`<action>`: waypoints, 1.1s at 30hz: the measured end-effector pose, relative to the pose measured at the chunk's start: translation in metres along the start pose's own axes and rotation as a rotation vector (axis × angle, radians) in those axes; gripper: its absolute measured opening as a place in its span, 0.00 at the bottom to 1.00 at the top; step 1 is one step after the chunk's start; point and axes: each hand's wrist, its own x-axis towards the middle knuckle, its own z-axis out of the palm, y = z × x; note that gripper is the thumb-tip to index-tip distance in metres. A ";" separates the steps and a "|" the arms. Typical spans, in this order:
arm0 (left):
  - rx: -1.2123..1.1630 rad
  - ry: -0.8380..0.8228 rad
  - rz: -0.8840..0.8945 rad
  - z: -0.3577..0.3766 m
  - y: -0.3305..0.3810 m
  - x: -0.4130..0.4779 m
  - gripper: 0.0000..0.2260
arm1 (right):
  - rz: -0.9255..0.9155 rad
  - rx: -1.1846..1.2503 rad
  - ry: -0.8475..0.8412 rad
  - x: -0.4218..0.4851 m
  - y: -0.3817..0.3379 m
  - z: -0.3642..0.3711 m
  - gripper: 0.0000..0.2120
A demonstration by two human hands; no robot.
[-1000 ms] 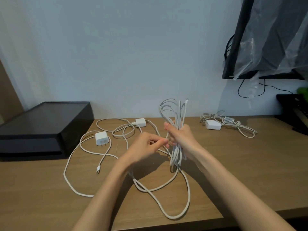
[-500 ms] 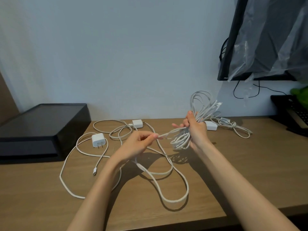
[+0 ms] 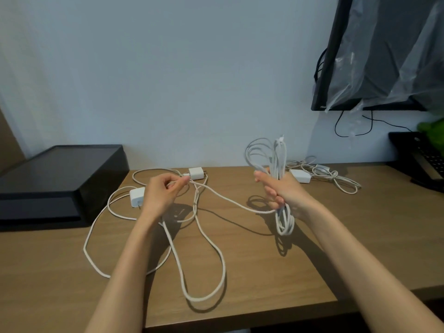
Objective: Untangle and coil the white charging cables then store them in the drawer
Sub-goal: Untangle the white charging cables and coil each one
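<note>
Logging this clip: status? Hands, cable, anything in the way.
Left hand pinches loose strand; right hand grips coiled bundle. Remaining cable looped on desk. It crosses other cables near two adapters: possible snag. Drawer not in view.

Looks like a bedroom or hotel room — wooden desk [image 3: 360,236], wall-mounted TV [image 3: 332,56] (plastic-draped).

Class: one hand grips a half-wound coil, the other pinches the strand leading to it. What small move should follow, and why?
Probably bring the left hand over to the right hand and lay the pinched strand as another loop on the coil: the strand spans the gap between them, and much loose cable lies on the desk.
</note>
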 end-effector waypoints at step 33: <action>-0.208 -0.061 0.261 0.011 0.034 -0.018 0.13 | 0.002 -0.281 -0.351 -0.016 -0.009 0.052 0.17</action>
